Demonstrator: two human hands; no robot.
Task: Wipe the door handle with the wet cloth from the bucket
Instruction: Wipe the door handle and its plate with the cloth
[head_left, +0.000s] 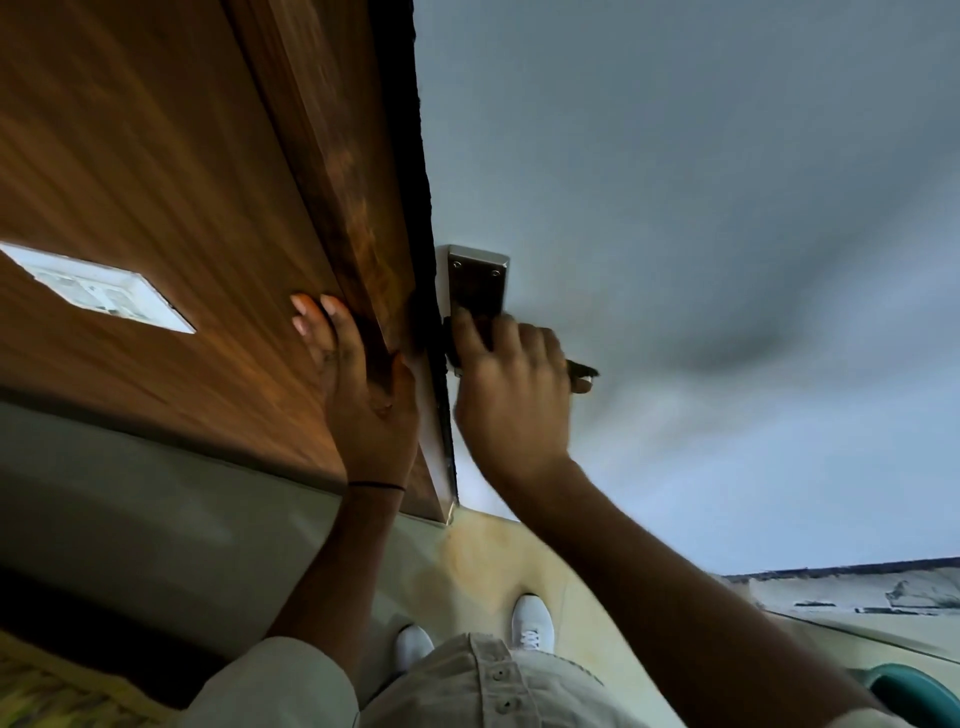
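Closest to my view is the beige shirt (493, 691) with its buttons, and past it two white shoes (532, 621) on the floor. At far left a white switch plate (98, 291) sits in the wooden panel (156, 156). The left hand (363, 395) lies flat on that wood, fingers straight, holding nothing. Just beside it, on the grey door (675, 182), the right hand (511, 395) curls around the door handle (582, 371) under its metal plate (478, 283). If a cloth is inside the fist, I cannot tell. A green bucket (914, 691) rim shows at bottom right.
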